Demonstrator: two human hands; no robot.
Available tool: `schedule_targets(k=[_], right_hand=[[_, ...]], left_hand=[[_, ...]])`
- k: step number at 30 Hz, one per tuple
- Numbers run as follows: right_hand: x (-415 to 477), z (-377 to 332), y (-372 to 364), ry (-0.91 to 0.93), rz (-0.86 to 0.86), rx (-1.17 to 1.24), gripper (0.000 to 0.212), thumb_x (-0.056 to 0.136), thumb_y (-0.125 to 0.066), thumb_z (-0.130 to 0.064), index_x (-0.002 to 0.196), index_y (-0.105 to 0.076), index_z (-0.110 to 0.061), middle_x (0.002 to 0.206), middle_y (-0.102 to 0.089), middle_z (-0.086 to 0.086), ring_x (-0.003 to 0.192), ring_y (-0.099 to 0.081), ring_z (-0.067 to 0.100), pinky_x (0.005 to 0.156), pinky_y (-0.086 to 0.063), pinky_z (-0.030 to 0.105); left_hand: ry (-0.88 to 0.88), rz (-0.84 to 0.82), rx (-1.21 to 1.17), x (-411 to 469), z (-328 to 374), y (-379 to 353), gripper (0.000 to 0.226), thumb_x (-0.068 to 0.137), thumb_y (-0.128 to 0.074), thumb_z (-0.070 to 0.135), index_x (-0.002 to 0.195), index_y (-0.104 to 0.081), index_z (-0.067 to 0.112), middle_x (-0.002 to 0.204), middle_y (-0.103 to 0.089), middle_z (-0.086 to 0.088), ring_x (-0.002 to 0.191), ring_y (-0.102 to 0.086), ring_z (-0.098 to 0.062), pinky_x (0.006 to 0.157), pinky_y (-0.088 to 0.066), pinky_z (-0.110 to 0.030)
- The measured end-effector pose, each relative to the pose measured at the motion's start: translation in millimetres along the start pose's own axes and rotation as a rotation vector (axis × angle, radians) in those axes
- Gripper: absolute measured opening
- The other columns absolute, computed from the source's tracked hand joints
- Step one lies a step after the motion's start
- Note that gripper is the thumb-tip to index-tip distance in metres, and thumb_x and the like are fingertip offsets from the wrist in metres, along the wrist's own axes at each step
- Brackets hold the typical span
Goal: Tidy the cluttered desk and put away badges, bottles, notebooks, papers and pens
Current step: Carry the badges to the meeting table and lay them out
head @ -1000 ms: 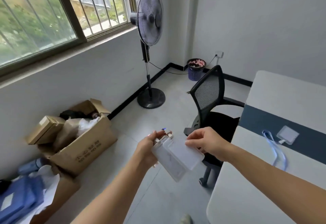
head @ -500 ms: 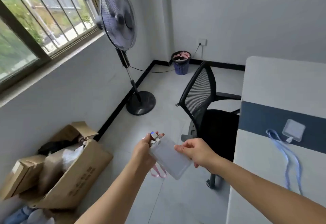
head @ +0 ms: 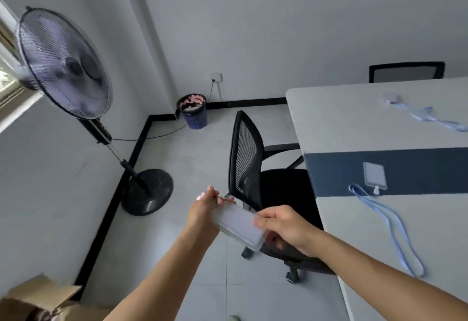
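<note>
Soft daylight is coming in from the window [head: 6,77], far to the left of the left hand [head: 202,210], and is blowing out to white there. It is spreading evenly over the grey walls and floor, giving a moderately bright, cool cast. Faint shadows are pooling under the chair [head: 247,153] just beyond the hands. Motion blur is smearing the right hand [head: 283,227] and the badge holder [head: 239,223] between the two. The wide lens is bending the desk [head: 354,123] edge right of the hands and stretching the fan [head: 63,65] up to their left.

Office, desk [head: 354,118], mesh chair [head: 247,153], lanyard badges [head: 374,175]
</note>
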State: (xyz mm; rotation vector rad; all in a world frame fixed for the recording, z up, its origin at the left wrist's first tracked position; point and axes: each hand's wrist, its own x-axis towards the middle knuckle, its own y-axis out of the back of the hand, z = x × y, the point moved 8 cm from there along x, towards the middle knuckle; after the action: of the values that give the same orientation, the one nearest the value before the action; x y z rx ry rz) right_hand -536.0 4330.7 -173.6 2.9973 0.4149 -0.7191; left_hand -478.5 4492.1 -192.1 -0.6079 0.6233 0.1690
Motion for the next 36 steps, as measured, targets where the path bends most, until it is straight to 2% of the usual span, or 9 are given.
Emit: schedule_targets(k=[5,8,13,21,26,30,32,34,36], right_hand=[[10,-11,24,-0.028,0.179,0.050,0.017,0.096,-0.061,-0.019,0.097,-0.071,-0.006,0.077,-0.067,0.007,0.058,-0.055,0.014,0.045,-0.037,0.020],[3,-7,50,-0.102,0.229,0.089,0.024,0.098,-0.058,-0.030,0.097,-0.070,-0.009,0.079,-0.070,0.006,0.061,-0.059,0.014,0.047,-0.038,0.021],[-5,27,167,-0.250,0.564,0.103,0.038,0.097,-0.055,-0.044,0.105,-0.067,-0.010,0.081,-0.074,0.005,0.064,-0.065,0.013,0.052,-0.042,0.022],[11,106,369,-0.475,0.985,-0.065,0.014,0.081,-0.065,-0.019,0.071,-0.059,-0.011,0.067,-0.060,0.008,0.055,-0.053,0.023,0.052,-0.038,0.025],[42,132,445,-0.624,0.989,-0.307,0.033,0.080,-0.070,-0.024,0.105,-0.063,-0.004,0.099,-0.068,0.013,0.083,-0.063,0.032,0.064,-0.044,0.029],[66,145,467,-0.760,0.990,-0.421,0.071,0.076,-0.079,-0.038,0.130,-0.045,-0.007,0.129,-0.051,0.018,0.117,-0.050,0.037,0.079,-0.045,0.038],[70,142,465,-0.774,0.992,-0.504,0.082,0.072,-0.083,-0.036,0.135,-0.039,-0.009,0.134,-0.044,0.019,0.121,-0.045,0.038,0.083,-0.046,0.042],[77,142,470,-0.751,1.008,-0.471,0.084,0.069,-0.086,-0.034,0.135,-0.038,-0.012,0.133,-0.046,0.019,0.120,-0.048,0.039,0.085,-0.047,0.043],[87,136,470,-0.695,0.985,-0.446,0.067,0.077,-0.079,-0.031,0.131,-0.043,-0.012,0.130,-0.054,0.017,0.115,-0.055,0.038,0.083,-0.047,0.041]], left_hand=[[0.073,-0.084,0.059,38,11,-34,0.028,0.101,-0.047,0.025,0.079,-0.051,0.010,0.050,-0.049,-0.003,0.066,-0.068,-0.025,0.074,-0.054,-0.043],[0.134,-0.174,0.122,55,-3,-62,0.026,0.100,-0.048,0.024,0.079,-0.051,0.010,0.050,-0.050,-0.003,0.067,-0.066,-0.025,0.071,-0.053,-0.041],[0.207,-0.278,0.205,73,-26,-113,0.028,0.100,-0.048,0.024,0.076,-0.052,0.010,0.051,-0.051,-0.004,0.068,-0.066,-0.026,0.074,-0.053,-0.042],[0.230,-0.296,0.348,122,-35,-179,0.028,0.100,-0.046,0.024,0.078,-0.055,0.009,0.054,-0.055,-0.005,0.075,-0.066,-0.026,0.073,-0.052,-0.042],[0.241,-0.186,0.453,146,-44,-192,0.026,0.100,-0.046,0.023,0.081,-0.056,0.009,0.054,-0.053,-0.004,0.072,-0.067,-0.026,0.077,-0.052,-0.045],[0.270,-0.119,0.502,159,-57,-190,0.024,0.099,-0.047,0.022,0.084,-0.057,0.007,0.055,-0.053,-0.005,0.068,-0.069,-0.025,0.076,-0.051,-0.045],[0.287,-0.116,0.514,157,-59,-192,0.022,0.099,-0.047,0.021,0.087,-0.057,0.006,0.055,-0.053,-0.006,0.069,-0.069,-0.026,0.075,-0.051,-0.045],[0.293,-0.109,0.533,161,-61,-197,0.022,0.099,-0.047,0.021,0.087,-0.058,0.006,0.055,-0.053,-0.006,0.069,-0.068,-0.026,0.074,-0.051,-0.044],[0.298,-0.117,0.537,163,-59,-203,0.024,0.099,-0.047,0.021,0.085,-0.059,0.006,0.056,-0.053,-0.006,0.070,-0.068,-0.027,0.074,-0.051,-0.044]])
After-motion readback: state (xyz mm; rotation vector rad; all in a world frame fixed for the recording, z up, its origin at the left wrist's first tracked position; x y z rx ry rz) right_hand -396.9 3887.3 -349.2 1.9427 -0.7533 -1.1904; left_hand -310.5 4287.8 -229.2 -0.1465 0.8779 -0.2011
